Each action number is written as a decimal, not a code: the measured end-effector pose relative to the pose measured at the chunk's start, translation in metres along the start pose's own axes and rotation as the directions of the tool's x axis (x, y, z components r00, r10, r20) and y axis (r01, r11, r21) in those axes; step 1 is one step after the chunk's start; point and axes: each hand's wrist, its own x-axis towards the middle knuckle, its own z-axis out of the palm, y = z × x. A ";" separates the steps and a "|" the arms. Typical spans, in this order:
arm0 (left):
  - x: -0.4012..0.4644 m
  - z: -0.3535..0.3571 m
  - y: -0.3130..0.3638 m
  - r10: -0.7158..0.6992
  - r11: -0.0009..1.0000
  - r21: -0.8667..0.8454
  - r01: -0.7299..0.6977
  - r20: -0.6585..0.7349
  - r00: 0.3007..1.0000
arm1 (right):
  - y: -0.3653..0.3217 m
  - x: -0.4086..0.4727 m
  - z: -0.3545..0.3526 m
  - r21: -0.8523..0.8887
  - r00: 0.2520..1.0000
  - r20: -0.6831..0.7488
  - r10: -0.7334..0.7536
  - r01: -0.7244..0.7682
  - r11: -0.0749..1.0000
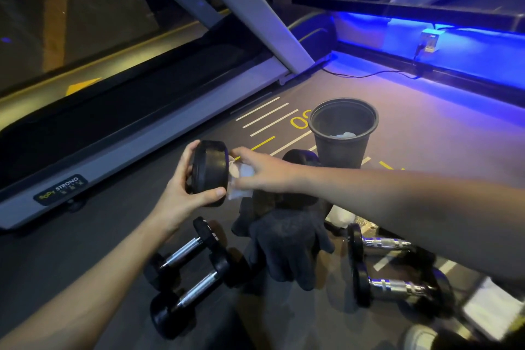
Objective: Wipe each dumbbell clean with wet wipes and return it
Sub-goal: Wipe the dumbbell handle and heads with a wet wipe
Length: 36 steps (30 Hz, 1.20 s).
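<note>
I count five dumbbells around a black bin [343, 133] on the gym floor. One dumbbell [210, 173] is held up just left of the bin. My left hand [181, 190] reaches forward, palm cupping its near head, thumb and fingers clamped around it. My right hand [262, 172] crosses from the right, pressing one white wet wipe [241, 182] against the head's inner side. Two small dumbbells [187, 273] lie on the floor below the bin's left; two chrome-handled ones [392, 264] lie below its right. One dark cloth [287, 239] lies between the pairs.
</note>
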 end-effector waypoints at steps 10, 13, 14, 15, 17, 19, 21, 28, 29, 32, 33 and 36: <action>-0.003 0.002 0.005 0.003 1.000 0.002 -0.003 0.015 1.000 | 0.014 0.006 0.006 -0.017 0.959 -0.271 -0.077 0.075 0.997; -0.004 0.003 0.005 0.005 1.000 0.004 -0.005 0.015 1.000 | 0.012 0.007 0.012 -0.025 0.940 -0.326 -0.096 0.093 0.995; -0.004 0.003 0.005 0.004 1.000 0.005 -0.005 0.014 1.000 | 0.013 0.008 0.013 -0.055 0.942 -0.320 -0.100 0.087 0.995; -0.004 0.003 0.005 0.002 1.000 0.005 -0.002 0.013 1.000 | 0.013 0.008 0.012 -0.101 0.946 -0.306 -0.105 0.077 0.992; -0.004 0.003 0.004 -0.005 1.000 0.004 0.005 0.010 1.000 | 0.014 0.008 0.010 -0.190 0.954 -0.272 -0.123 0.072 0.979; -0.003 0.002 0.003 -0.017 1.000 -0.004 0.017 0.005 1.000 | 0.014 0.007 0.007 -0.249 0.959 -0.249 -0.132 0.068 0.966; -0.003 0.002 0.003 -0.027 0.999 -0.017 0.027 -0.005 1.000 | 0.014 0.006 0.002 -0.318 0.966 -0.224 -0.126 0.050 0.947; 0.000 0.002 0.001 -0.032 0.999 -0.033 0.032 -0.011 0.999 | 0.018 0.001 -0.017 -0.455 0.993 -0.110 -0.038 -0.016 0.890; 0.000 0.002 0.001 -0.030 0.999 -0.032 0.029 -0.010 1.000 | 0.019 -0.001 -0.020 -0.479 0.995 -0.098 -0.030 -0.021 0.878; 0.002 0.003 0.002 -0.026 0.999 -0.037 0.026 -0.008 1.000 | 0.021 -0.006 -0.029 -0.532 0.997 -0.073 0.006 -0.044 0.846; 0.003 0.003 0.002 -0.023 0.999 -0.034 0.022 -0.007 1.000 | 0.022 -0.008 -0.031 -0.536 0.997 -0.068 0.023 -0.056 0.842; 0.003 0.004 0.004 -0.017 1.000 -0.017 0.017 0.001 1.000 | 0.025 -0.013 -0.033 -0.554 0.997 -0.073 0.028 -0.064 0.830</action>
